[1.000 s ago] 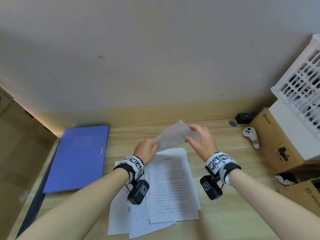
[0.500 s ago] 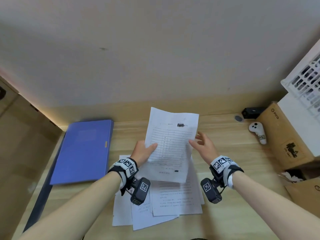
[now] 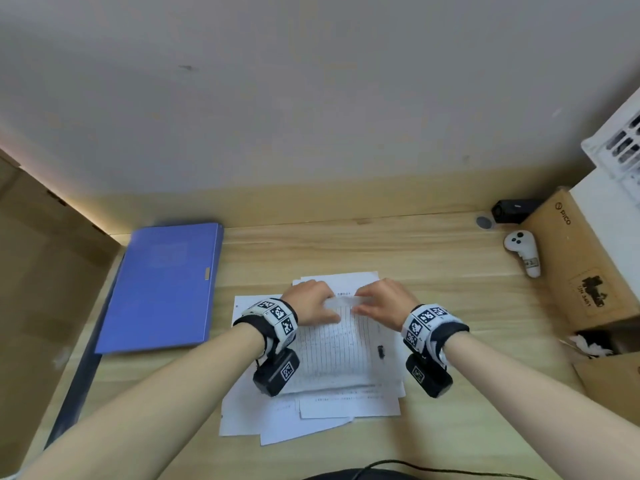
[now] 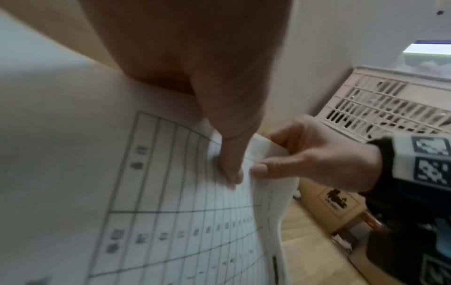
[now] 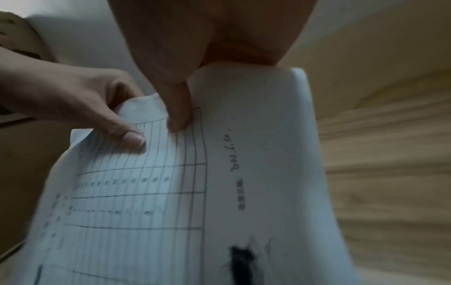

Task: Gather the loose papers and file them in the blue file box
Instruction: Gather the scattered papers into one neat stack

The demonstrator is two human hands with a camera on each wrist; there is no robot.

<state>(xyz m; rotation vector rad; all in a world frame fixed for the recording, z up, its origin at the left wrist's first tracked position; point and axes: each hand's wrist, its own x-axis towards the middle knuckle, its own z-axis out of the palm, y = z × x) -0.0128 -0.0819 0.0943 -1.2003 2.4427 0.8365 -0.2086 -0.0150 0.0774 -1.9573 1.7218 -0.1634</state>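
A ruled table sheet (image 3: 332,351) lies over the loose pile of papers (image 3: 277,417) on the wooden desk (image 3: 433,289). Both hands pinch the sheet's far edge, close together. My left hand (image 3: 323,308) holds it thumb on top, as the left wrist view shows (image 4: 229,165). My right hand (image 3: 369,303) pinches the same edge just to the right, its thumb (image 5: 178,117) on the grid. The far edge curls up between the fingers. The blue file box (image 3: 166,285) lies flat and closed at the desk's left, apart from the pile.
A white controller (image 3: 523,252), a black device (image 3: 512,211) and a cardboard box (image 3: 585,268) crowd the back right corner, with a white crate (image 3: 616,147) above. Another cardboard panel (image 3: 45,271) stands at the left. A dark cable (image 3: 415,467) runs along the near edge.
The table sheet, held upright half a second ago, has come down flat over the pile. Both hands moved closer together along its far edge.
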